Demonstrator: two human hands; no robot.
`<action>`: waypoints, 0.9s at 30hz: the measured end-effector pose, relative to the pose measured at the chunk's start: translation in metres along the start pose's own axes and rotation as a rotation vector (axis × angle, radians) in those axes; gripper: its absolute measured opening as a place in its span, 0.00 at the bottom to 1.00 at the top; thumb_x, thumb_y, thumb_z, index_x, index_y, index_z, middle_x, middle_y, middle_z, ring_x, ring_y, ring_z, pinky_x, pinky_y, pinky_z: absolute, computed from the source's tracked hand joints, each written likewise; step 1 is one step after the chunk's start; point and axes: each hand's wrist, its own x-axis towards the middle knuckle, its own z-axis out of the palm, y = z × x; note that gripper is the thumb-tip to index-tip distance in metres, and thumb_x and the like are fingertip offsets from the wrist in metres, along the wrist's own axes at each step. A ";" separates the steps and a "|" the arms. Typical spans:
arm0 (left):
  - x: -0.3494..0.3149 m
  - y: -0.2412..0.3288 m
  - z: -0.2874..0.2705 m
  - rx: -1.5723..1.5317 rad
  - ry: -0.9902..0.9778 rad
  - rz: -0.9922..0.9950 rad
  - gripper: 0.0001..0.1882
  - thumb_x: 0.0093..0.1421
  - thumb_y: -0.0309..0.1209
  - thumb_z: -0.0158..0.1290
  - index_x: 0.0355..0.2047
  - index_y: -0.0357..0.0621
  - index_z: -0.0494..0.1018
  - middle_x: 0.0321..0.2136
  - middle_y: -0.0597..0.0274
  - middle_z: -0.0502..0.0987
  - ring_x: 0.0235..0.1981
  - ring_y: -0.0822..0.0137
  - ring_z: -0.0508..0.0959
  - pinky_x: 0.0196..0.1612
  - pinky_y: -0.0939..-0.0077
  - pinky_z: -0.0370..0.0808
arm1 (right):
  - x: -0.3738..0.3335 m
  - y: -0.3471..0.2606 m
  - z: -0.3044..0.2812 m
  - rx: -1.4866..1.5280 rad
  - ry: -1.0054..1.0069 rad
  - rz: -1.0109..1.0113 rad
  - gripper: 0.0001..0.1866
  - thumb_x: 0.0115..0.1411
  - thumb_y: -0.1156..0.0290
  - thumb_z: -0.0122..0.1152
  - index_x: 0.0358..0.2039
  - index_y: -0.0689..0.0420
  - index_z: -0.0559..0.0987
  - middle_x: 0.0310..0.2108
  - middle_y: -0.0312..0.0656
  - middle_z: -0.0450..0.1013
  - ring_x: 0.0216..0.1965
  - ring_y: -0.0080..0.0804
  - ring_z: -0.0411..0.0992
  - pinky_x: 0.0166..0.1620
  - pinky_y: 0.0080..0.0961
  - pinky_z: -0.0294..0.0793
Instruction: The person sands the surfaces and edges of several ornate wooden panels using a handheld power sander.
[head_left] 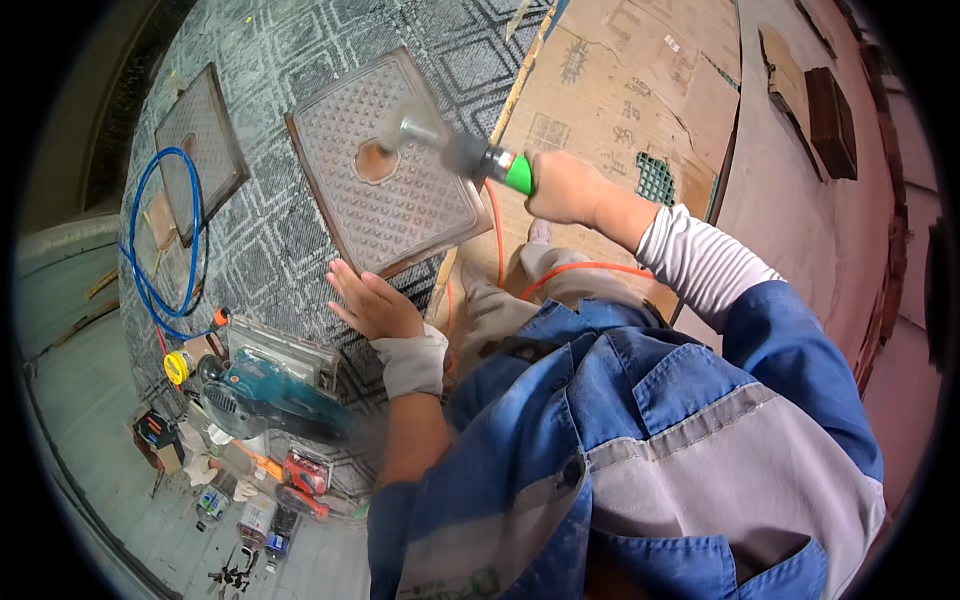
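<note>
A square rusty-brown metal plate (430, 205) with a raised stud pattern lies tilted on the patterned carpet. A round reddish-brown patch (376, 160) marks its middle. My right hand (565, 188) is closed round the green grip of a handheld tool (480, 160) with a black collar. Its silvery head is blurred and sits over the plate, beside the patch; whether it touches, I cannot tell. My left hand (375, 305) is spread out with fingers extended, by the plate's near edge, holding nothing. Contact between its fingertips and the plate is unclear.
A second studded plate (215, 140) lies to the left, with a blue hose (140, 255) looped over it. A teal power tool (270, 395), bottles (257, 520) and small tools are at lower left. Cardboard (610, 80) and an orange hose (590, 267) lie right.
</note>
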 end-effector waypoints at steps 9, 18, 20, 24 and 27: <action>0.000 0.000 0.000 0.002 0.011 -0.010 0.27 0.77 0.39 0.30 0.70 0.38 0.56 0.69 0.52 0.63 0.71 0.53 0.60 0.71 0.46 0.48 | -0.005 0.001 0.007 -0.009 0.003 -0.046 0.17 0.48 0.71 0.62 0.39 0.61 0.76 0.33 0.59 0.78 0.39 0.59 0.78 0.43 0.47 0.77; -0.001 -0.002 0.004 0.028 0.054 0.017 0.28 0.77 0.41 0.28 0.69 0.38 0.58 0.68 0.52 0.65 0.70 0.52 0.62 0.71 0.47 0.50 | 0.017 0.018 0.018 0.140 0.007 -0.021 0.17 0.46 0.71 0.65 0.37 0.62 0.77 0.32 0.61 0.78 0.39 0.59 0.78 0.42 0.46 0.77; -0.001 -0.002 0.005 0.022 0.054 0.015 0.28 0.77 0.42 0.28 0.69 0.38 0.58 0.68 0.52 0.65 0.70 0.52 0.62 0.71 0.47 0.50 | 0.021 0.025 0.013 0.138 0.056 -0.021 0.19 0.45 0.71 0.66 0.39 0.61 0.77 0.32 0.61 0.78 0.39 0.59 0.78 0.42 0.47 0.76; 0.000 -0.001 0.004 0.018 0.048 0.014 0.29 0.77 0.43 0.27 0.69 0.38 0.58 0.68 0.52 0.65 0.70 0.52 0.62 0.71 0.47 0.50 | -0.005 0.028 0.012 0.128 -0.104 -0.113 0.21 0.45 0.71 0.67 0.41 0.61 0.76 0.32 0.60 0.78 0.39 0.59 0.78 0.43 0.47 0.77; 0.000 0.000 0.004 0.001 0.043 0.003 0.29 0.77 0.43 0.27 0.69 0.38 0.58 0.68 0.51 0.65 0.70 0.52 0.61 0.71 0.47 0.49 | -0.022 0.023 0.014 -0.028 -0.286 -0.142 0.20 0.46 0.70 0.67 0.41 0.61 0.76 0.31 0.60 0.78 0.38 0.60 0.78 0.42 0.47 0.77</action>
